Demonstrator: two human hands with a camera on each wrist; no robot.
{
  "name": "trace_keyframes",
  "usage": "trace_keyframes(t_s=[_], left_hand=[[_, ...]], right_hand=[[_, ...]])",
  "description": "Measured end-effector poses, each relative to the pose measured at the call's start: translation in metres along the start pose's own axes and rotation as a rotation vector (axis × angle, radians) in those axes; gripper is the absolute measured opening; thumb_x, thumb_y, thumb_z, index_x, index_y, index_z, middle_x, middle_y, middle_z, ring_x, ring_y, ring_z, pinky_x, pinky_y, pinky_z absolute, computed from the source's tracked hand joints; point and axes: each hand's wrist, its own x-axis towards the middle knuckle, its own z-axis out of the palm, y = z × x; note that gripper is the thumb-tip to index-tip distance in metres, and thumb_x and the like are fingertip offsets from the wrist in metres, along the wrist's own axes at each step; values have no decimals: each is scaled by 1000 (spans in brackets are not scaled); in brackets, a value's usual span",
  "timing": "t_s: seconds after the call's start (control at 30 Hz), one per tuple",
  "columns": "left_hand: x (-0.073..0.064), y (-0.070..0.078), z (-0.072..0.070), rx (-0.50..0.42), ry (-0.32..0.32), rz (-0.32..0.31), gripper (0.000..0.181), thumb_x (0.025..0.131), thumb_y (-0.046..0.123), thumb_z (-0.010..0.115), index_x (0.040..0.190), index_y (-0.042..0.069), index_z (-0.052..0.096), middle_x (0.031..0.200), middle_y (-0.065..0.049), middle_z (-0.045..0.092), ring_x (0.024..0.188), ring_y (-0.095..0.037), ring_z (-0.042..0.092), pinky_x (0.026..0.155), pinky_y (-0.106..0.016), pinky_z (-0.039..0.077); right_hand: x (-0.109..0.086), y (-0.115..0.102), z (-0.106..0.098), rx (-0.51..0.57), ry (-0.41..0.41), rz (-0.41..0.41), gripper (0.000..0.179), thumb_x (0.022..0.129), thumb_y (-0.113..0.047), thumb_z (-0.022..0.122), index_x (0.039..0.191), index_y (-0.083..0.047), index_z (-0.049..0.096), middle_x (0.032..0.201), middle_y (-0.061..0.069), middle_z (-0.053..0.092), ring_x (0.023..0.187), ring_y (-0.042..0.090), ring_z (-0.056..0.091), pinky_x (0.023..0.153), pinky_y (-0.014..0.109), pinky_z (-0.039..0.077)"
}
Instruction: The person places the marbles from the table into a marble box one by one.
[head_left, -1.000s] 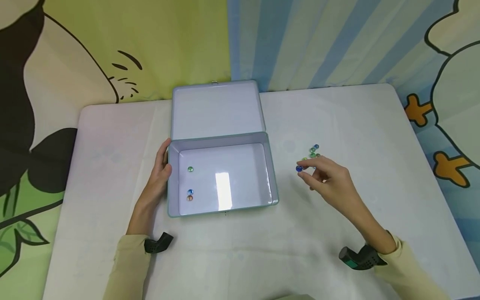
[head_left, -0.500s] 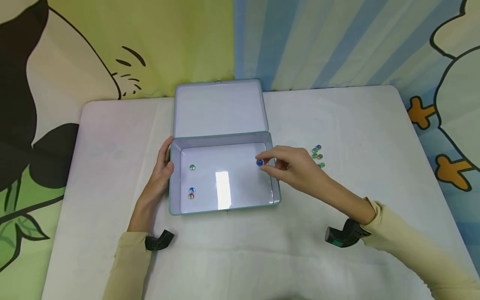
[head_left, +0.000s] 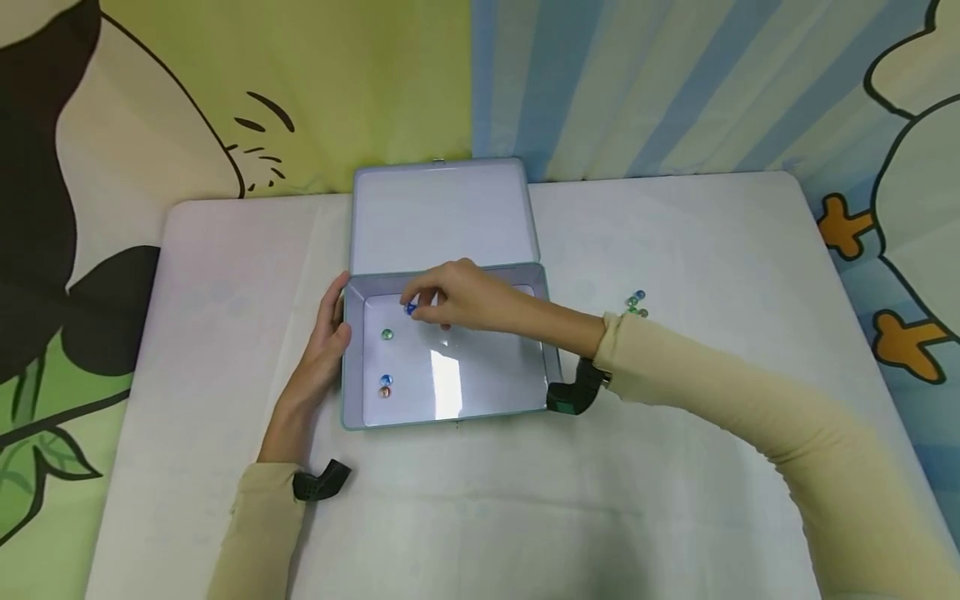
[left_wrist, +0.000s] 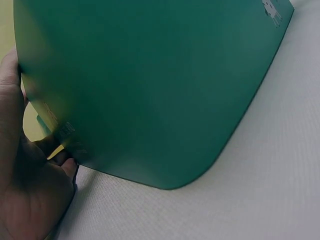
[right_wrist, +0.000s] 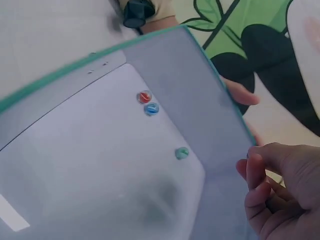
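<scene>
Blue marble (head_left: 410, 308), dark, one. Location: in the right hand, over the far left part of the open box (head_left: 495, 379); height above the box floor cannot be told. Largely hidden by the fingers in the right wrist view.

Right hand (head_left: 468, 293). Grip: thumb and forefinger together, pinching the blue marble.

Box, lilac inside, green outside. Contents: green marble (head_left: 387, 334), nearest the held one; pale blue marble (head_left: 386, 380) and red marble (head_left: 386, 392) side by side, near the front left corner.

Lid (head_left: 442, 218), swung back behind the box.

Left hand (head_left: 318, 354). Grip: fingers apart, resting against the outer left wall; whether a fingertip hooks underneath cannot be told.

Loose marbles (head_left: 632, 302), a small cluster right of the box, well apart from it; exact count unclear, the sleeve being close.

Worktop (head_left: 712, 250), white-covered, carrying all the above; printed curtain (head_left: 375, 92) behind.

Step in hand, by judgement: placing one marble into the box. Next move appears to call for lowering it gently beyond the green marble and parting the fingertips without a push, as it would likely roll; the left hand should keep the box steady.
</scene>
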Motion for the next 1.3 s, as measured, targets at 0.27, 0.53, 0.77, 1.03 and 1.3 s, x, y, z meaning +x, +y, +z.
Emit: trace_keyframes(t_s=[0.27,0.53,0.77,1.03,1.3], left_hand=[[-1,1,1,-15,-24,16,77,93,60,51,154,35,12,155,-16,21,128,-24,33,97,-35,31],[2,-1,1,-8,-36,12,77,92,60,51,154,36,11,160,-11,14,140,-27,22,108,-48,18],[2,-1,0,-3,-26,10,78,91,62,52,154,37,12,161,-6,14,144,-27,18,110,-52,15],[0,-2,-1,-8,-24,13,79,91,62,52,154,37,12,163,-5,11,146,-27,15,112,-57,11],[0,0,-1,1,-27,13,79,91,62,52,154,36,11,160,-10,16,143,-29,20,110,-58,13]], right_hand=[[44,11,23,-16,-108,64,20,92,-5,63,111,-2,69,92,14,73,64,18,62,63,17,45],[56,20,40,-103,-119,102,22,93,-6,64,114,-3,68,89,10,72,60,8,58,59,15,45],[55,25,45,-81,-84,138,23,92,-6,64,115,-3,68,86,11,70,59,8,57,57,15,44],[56,25,46,-68,-91,150,26,92,-5,64,118,-3,67,80,11,69,62,16,62,56,15,44],[26,7,23,-69,-88,93,38,93,-13,65,130,-8,60,88,9,71,71,16,62,62,18,45]])
